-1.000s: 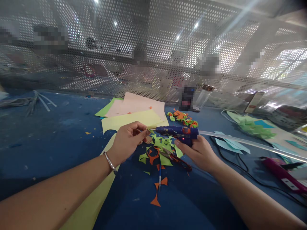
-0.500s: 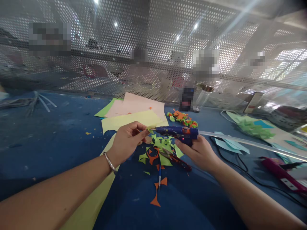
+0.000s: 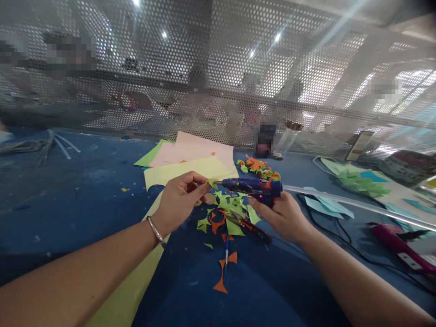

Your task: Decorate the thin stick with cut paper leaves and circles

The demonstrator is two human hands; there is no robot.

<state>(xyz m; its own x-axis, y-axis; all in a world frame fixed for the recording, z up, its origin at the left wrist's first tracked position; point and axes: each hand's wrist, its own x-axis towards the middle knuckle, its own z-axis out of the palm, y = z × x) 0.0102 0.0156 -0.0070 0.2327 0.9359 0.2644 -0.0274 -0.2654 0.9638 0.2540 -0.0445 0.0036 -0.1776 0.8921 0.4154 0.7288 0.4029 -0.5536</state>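
Observation:
My right hand (image 3: 284, 215) grips a blue hot glue gun (image 3: 250, 186) held level, a long clear glue stick (image 3: 327, 197) jutting from its back. A small red light glows on its body. Between the thumb and fingers of my left hand (image 3: 182, 197) is a small yellow-green paper piece (image 3: 212, 183), and the gun's nozzle is at or against it. Beneath the hands lie green paper scraps (image 3: 230, 202), orange paper scraps (image 3: 217, 222), dark-handled scissors (image 3: 254, 229) and a slim blue-and-silver tool (image 3: 226, 250).
Pink sheets (image 3: 204, 147) and a pale yellow sheet (image 3: 184, 170) lie behind my left hand. Curled orange-green paper pieces (image 3: 260, 168) sit farther back. To the right are light blue papers (image 3: 327, 204), a black cord (image 3: 361, 261) and a magenta power strip (image 3: 398, 247). A perforated screen (image 3: 211, 54) stands behind.
My hands and the glue gun hold almost the same place; the gun has shifted very slightly. People beyond the screen have moved.

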